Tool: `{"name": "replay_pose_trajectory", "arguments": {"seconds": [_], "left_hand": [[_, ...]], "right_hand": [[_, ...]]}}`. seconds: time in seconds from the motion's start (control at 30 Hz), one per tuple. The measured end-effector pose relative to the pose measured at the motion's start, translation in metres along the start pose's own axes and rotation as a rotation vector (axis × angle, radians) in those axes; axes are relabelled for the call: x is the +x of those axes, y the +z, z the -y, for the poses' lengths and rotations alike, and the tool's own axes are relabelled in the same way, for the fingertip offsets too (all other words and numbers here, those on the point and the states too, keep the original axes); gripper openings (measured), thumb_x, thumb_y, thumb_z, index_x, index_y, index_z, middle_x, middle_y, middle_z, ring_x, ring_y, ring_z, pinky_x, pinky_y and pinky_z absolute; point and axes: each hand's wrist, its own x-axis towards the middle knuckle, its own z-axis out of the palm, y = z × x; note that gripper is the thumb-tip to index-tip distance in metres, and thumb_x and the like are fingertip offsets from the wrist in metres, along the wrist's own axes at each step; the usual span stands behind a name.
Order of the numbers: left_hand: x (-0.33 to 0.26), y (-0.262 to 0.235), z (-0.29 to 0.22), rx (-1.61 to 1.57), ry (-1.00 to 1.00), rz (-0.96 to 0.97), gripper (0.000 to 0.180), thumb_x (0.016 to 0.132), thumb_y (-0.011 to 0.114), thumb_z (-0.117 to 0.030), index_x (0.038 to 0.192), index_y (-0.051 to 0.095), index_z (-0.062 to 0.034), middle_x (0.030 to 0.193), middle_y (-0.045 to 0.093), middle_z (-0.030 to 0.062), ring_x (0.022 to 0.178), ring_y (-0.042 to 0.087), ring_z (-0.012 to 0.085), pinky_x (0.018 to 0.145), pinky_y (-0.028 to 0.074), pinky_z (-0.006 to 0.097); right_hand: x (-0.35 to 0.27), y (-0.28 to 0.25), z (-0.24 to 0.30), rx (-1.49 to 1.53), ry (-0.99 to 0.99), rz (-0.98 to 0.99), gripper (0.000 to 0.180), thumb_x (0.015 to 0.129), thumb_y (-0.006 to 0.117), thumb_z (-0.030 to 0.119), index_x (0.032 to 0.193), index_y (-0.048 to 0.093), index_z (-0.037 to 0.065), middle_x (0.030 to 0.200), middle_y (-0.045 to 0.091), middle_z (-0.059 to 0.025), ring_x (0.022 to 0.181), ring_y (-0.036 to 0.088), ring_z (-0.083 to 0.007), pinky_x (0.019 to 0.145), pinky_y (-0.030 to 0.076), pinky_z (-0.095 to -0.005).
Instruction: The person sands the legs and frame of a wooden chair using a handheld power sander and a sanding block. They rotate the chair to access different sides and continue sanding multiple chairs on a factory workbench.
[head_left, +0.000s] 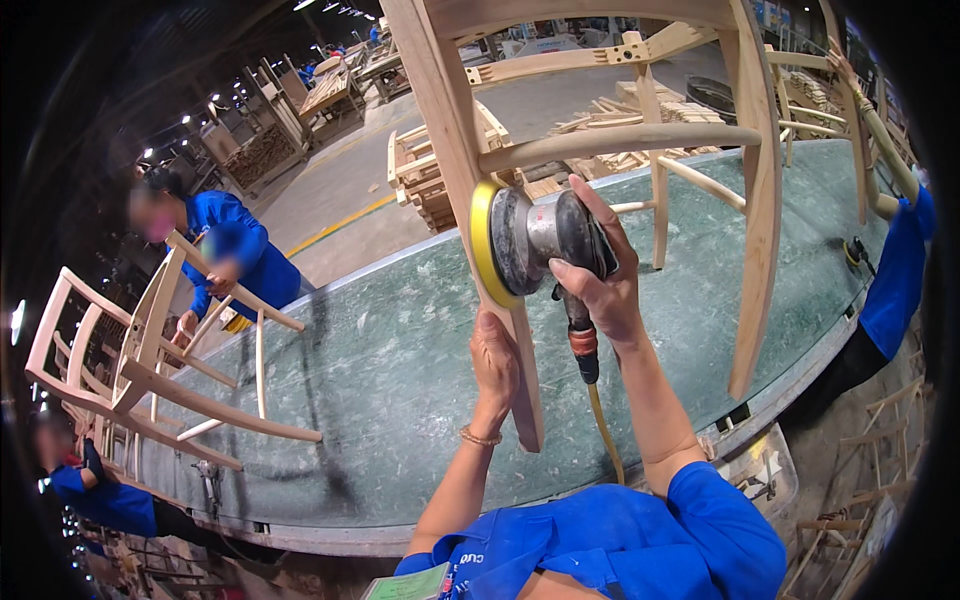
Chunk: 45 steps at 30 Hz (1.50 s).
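My right hand [605,275] is wrapped round a pneumatic orbital sander [545,228], thumb and fingers on its grey-black body. Its yellow pad stands on edge against a leg [462,150] of a bare wooden chair frame [760,200]. From the sander's lower end an orange-collared fitting leads into a yellow air hose [603,430]. Just below the pad, my left hand [495,362] grips the same leg; the thumb shows and the other fingers are mostly hidden behind the wood. The frame stands tilted over the green worktable [400,400].
Across the table at left, a person in blue [235,240] handles another wooden chair frame [150,380]. Another person's blue sleeve [895,270] is at the far right, with a second sander [857,252] nearby on the table. Stacked wooden frames [440,165] stand on the floor beyond.
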Motion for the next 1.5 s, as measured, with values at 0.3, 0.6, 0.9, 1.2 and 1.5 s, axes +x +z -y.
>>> {"name": "replay_pose_trajectory", "arguments": {"seconds": [0.3, 0.6, 0.9, 1.2, 1.5], "left_hand": [[0.009, -0.004, 0.012, 0.011, 0.020, 0.030, 0.060, 0.104, 0.024, -0.049, 0.124, 0.052, 0.0002, 0.078, 0.057, 0.0026, 0.063, 0.052, 0.0090, 0.056, 0.044, 0.025], [0.015, 0.000, 0.001, -0.047, 0.033, 0.024, 0.057, 0.105, 0.024, -0.047, 0.112, 0.055, -0.0004, 0.076, 0.059, 0.0034, 0.063, 0.054, 0.0099, 0.056, 0.044, 0.025], [0.007, -0.001, 0.006, -0.010, 0.068, -0.010, 0.057, 0.105, 0.027, -0.047, 0.121, 0.054, 0.0009, 0.091, 0.063, 0.0067, 0.080, 0.057, 0.0116, 0.070, 0.046, 0.026], [-0.002, -0.001, 0.025, -0.056, 0.007, 0.061, 0.058, 0.105, 0.026, -0.047, 0.124, 0.053, 0.0009, 0.098, 0.062, 0.0077, 0.089, 0.056, 0.0127, 0.078, 0.045, 0.028], [0.001, 0.001, 0.009, 0.079, 0.083, -0.015, 0.059, 0.104, 0.023, -0.049, 0.117, 0.055, -0.0005, 0.085, 0.060, 0.0052, 0.073, 0.055, 0.0108, 0.064, 0.044, 0.026]], "right_hand": [[-0.002, 0.003, 0.019, 0.023, 0.083, 0.050, 0.075, 0.072, 0.068, 0.001, 0.143, 0.043, 0.007, 0.114, 0.057, -0.0038, 0.095, 0.056, -0.0083, 0.088, 0.046, -0.0233], [0.013, 0.014, 0.028, 0.141, 0.005, 0.021, 0.081, 0.073, 0.068, 0.001, 0.146, 0.036, 0.007, 0.151, 0.034, -0.0123, 0.129, 0.046, -0.0206, 0.108, 0.038, -0.0345], [0.080, 0.046, 0.042, 0.139, -0.241, -0.128, 0.069, 0.082, 0.062, 0.011, 0.146, 0.035, 0.004, 0.126, 0.054, -0.0086, 0.110, 0.055, -0.0126, 0.098, 0.044, -0.0277], [0.091, 0.043, 0.047, 0.243, -0.174, -0.168, 0.070, 0.085, 0.067, 0.007, 0.145, 0.033, -0.001, 0.115, 0.057, -0.0067, 0.102, 0.057, -0.0123, 0.087, 0.049, -0.0255], [0.046, 0.042, 0.054, 0.102, -0.141, -0.013, 0.069, 0.078, 0.069, 0.007, 0.142, 0.043, 0.005, 0.110, 0.060, -0.0059, 0.098, 0.059, -0.0107, 0.091, 0.047, -0.0263]]}}
